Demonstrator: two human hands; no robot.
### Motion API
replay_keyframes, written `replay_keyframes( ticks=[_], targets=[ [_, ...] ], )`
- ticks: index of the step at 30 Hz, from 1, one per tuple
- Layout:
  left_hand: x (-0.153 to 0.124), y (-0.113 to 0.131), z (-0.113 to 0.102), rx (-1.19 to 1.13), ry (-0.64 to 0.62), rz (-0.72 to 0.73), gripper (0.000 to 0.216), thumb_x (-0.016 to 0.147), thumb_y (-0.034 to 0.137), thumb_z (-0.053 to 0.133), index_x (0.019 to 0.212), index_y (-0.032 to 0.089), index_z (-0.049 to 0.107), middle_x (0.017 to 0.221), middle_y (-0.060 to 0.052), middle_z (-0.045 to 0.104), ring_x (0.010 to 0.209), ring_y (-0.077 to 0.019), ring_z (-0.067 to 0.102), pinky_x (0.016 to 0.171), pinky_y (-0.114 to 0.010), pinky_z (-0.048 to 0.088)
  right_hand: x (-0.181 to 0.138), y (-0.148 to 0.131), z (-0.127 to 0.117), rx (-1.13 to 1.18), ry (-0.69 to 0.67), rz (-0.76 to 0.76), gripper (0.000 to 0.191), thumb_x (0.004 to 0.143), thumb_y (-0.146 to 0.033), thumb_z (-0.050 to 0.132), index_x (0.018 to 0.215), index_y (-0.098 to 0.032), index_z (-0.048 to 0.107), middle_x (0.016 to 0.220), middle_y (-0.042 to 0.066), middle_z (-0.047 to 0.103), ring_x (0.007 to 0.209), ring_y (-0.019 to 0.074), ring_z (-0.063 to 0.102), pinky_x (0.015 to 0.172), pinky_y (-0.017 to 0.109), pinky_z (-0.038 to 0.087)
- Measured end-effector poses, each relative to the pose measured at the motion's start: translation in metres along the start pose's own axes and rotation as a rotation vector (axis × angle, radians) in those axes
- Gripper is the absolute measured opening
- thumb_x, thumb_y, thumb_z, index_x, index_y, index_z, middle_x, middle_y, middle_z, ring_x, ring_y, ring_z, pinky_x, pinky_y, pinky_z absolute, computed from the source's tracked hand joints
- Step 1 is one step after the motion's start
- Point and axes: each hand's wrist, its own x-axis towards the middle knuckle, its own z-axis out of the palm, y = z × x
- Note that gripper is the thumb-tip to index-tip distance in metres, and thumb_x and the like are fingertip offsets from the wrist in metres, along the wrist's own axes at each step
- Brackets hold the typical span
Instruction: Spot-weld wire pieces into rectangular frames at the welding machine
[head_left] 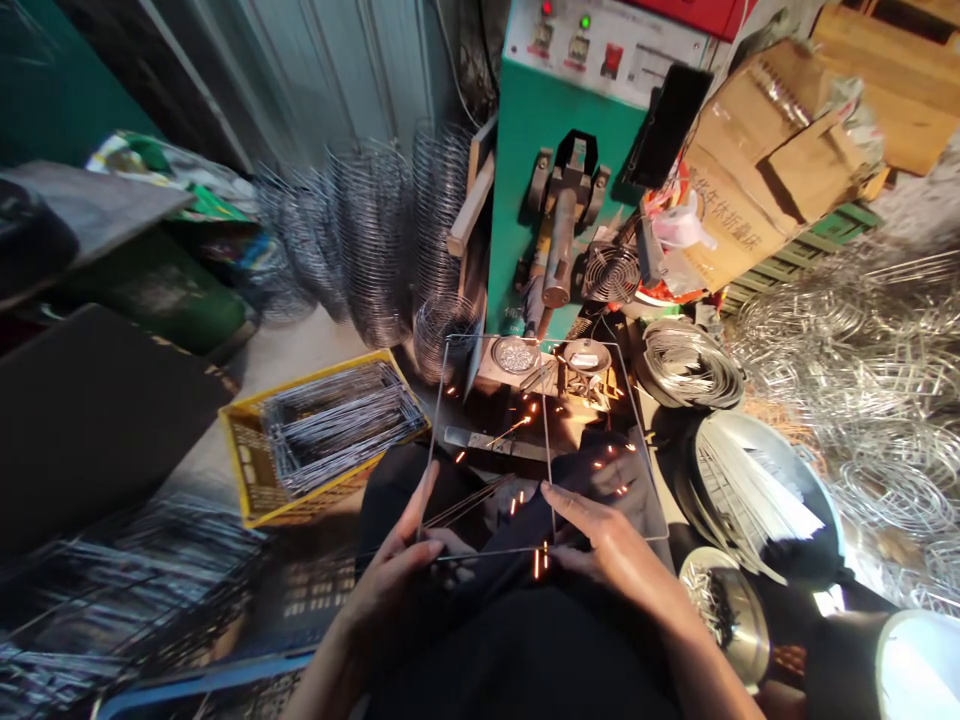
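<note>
My left hand (394, 575) grips the near left corner of a thin rectangular wire frame (439, 415). At the frame's near edge, my right hand (604, 545) holds it where a straight cross wire (550, 440) meets it. The frame's far edge lies at the electrode block (559, 365) of a green spot welder (555, 150). Orange sparks (517, 425) fly from there toward my lap. A few loose wires lie across my dark trousers (525, 650).
A yellow crate (247, 470) of cut wire pieces sits to the left. Coiled wire springs (382, 240) stand behind it. A wire coil (686, 365), a bowl of white rods (750, 490) and a metal bowl (724, 605) are on the right. Cardboard boxes (772, 150) lean at top right.
</note>
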Motion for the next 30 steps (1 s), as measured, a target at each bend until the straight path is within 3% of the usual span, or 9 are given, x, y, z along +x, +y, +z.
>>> replay_keyframes(
  ticks=[4,7,14,19,23,30],
  targets=[
    [0.003,0.000,-0.007,0.009,-0.039,-0.002,0.103,0.087,0.022,0.062,0.157,0.029,-0.014,0.084,-0.011,0.076,0.068,-0.0246,0.071,0.059,-0.028,0.053,-0.001,0.004,0.007,-0.022,0.040,-0.012,0.079,0.082,-0.013,0.071,0.153,-0.030,0.039,0.152,0.004,0.047,0.137,0.0239,0.049,0.116,0.041,0.040],
    [0.026,0.006,-0.018,0.008,-0.099,0.019,0.107,0.086,0.019,0.064,0.157,0.028,-0.016,0.089,-0.011,0.077,0.075,-0.0270,0.073,0.065,-0.033,0.056,0.016,0.010,0.004,-0.076,0.103,-0.017,0.070,0.087,-0.020,0.069,0.151,-0.029,0.043,0.148,0.005,0.052,0.132,0.0247,0.054,0.113,0.042,0.044],
    [0.157,0.066,-0.036,-0.026,-0.218,0.181,0.094,0.085,0.008,0.061,0.160,0.023,0.008,0.089,-0.011,0.078,0.076,-0.0266,0.075,0.067,-0.034,0.060,0.133,0.052,-0.053,-0.286,0.343,-0.040,0.065,0.086,-0.045,0.072,0.142,-0.019,0.055,0.120,0.012,0.071,0.109,0.0277,0.068,0.099,0.041,0.052],
    [0.224,0.107,-0.039,0.022,-0.231,0.250,0.094,0.084,0.004,0.056,0.160,0.022,0.003,0.086,-0.011,0.078,0.076,-0.0262,0.076,0.061,-0.030,0.060,0.198,0.073,-0.102,-0.412,0.372,-0.100,0.054,0.089,-0.046,0.069,0.131,-0.012,0.062,0.111,0.015,0.073,0.102,0.0274,0.069,0.091,0.037,0.051],
    [0.242,0.122,-0.039,0.059,-0.222,0.283,0.099,0.084,0.006,0.057,0.159,0.023,-0.005,0.086,-0.011,0.078,0.077,-0.0261,0.076,0.061,-0.029,0.060,0.217,0.075,-0.119,-0.434,0.397,-0.148,0.048,0.092,-0.043,0.064,0.130,-0.013,0.062,0.107,0.013,0.074,0.100,0.0264,0.068,0.090,0.036,0.050],
    [0.252,0.132,-0.040,0.020,-0.205,0.261,0.107,0.082,0.007,0.061,0.158,0.025,-0.012,0.090,-0.012,0.078,0.079,-0.0289,0.076,0.059,-0.031,0.061,0.229,0.071,-0.121,-0.429,0.454,-0.128,0.043,0.094,-0.045,0.060,0.125,-0.015,0.064,0.099,0.012,0.074,0.096,0.0263,0.069,0.088,0.035,0.050]
  ],
)
